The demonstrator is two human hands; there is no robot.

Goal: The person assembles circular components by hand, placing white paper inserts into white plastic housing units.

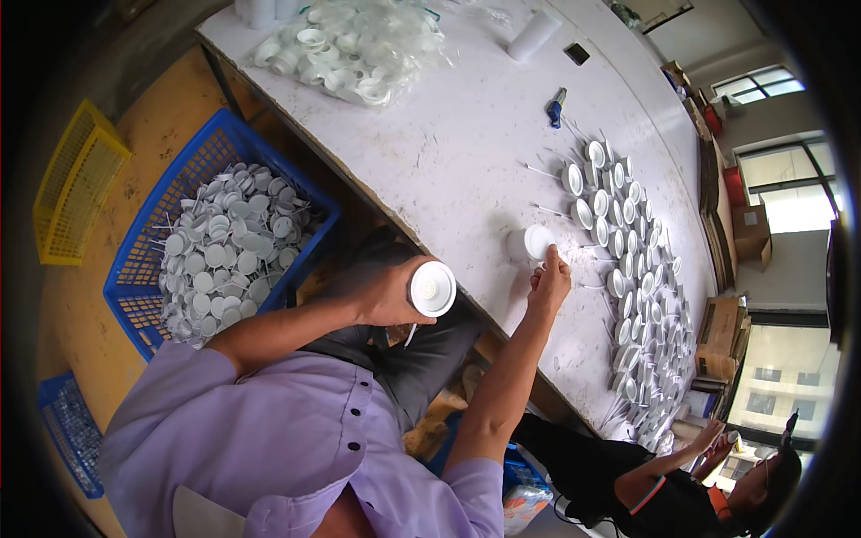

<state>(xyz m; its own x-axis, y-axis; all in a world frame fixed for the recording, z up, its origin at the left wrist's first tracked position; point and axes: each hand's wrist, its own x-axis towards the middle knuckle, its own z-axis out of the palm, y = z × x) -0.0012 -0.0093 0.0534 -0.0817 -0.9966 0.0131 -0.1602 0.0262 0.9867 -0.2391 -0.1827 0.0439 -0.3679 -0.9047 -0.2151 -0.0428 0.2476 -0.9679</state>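
My left hand [387, 294] is wrapped round a white, cup-shaped lamp housing [432, 289], its open face up and a short white wire hanging below. Over the table's near edge, my right hand [550, 283] pinches a white round cover [538, 240] by its rim; a greyish shape beside it may be its shadow or side. Rows of similar white housings with thin wires [628, 269] lie on the white table [430, 152] to the right. At my left, a blue basket [122, 285] holds many white disc-faced pieces with wires [220, 260].
A clear plastic bag of white cups [350, 49] lies at the table's far left. Further back are a blue-handled tool [556, 108], a white cylinder [533, 36] and a small black square [577, 54]. A yellow basket [76, 188] stands left; a co-worker [646, 480] sits lower right.
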